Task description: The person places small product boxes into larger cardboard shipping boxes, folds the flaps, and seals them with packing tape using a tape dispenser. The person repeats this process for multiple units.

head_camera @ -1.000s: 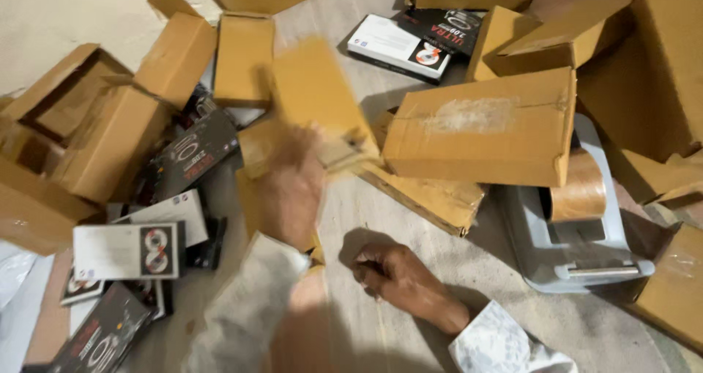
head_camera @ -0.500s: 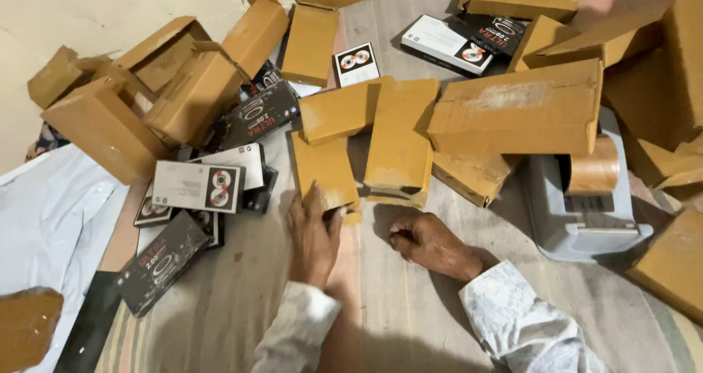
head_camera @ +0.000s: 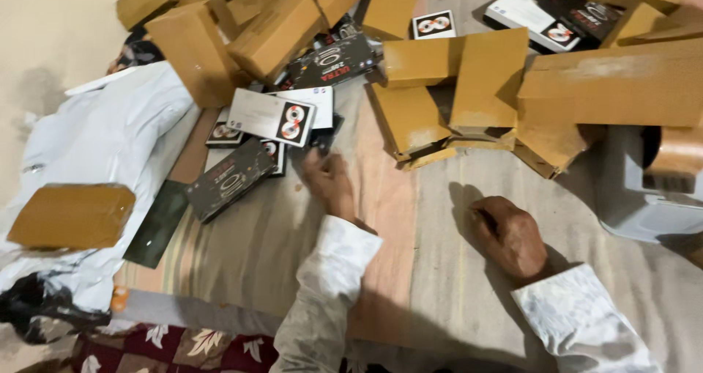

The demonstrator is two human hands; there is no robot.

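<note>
Left hand (head_camera: 327, 184) now farther left than half a second ago, off the tan flat cartons and stretched toward the heap of small product boxes. Fingers loosely spread, grasping nothing, tips touching or just short of a dark box (head_camera: 322, 137) below the white box with a red-and-black figure (head_camera: 271, 116); cannot tell which. Black flat box (head_camera: 231, 179) just left of that hand, lying tilted on the striped mat (head_camera: 249, 248).

Right hand (head_camera: 507, 235) resting on the grey cloth (head_camera: 454, 285), curled into a loose fist, empty as far as visible, much where it lay earlier.

Brown cartons (head_camera: 487, 76) piled along the far edge, closing it off. Grey tape dispenser (head_camera: 648, 197) at the right edge. Taped brown parcel (head_camera: 72, 215) on white wrapping (head_camera: 110, 138) at the left. Open cloth between the two hands and toward the near edge.
</note>
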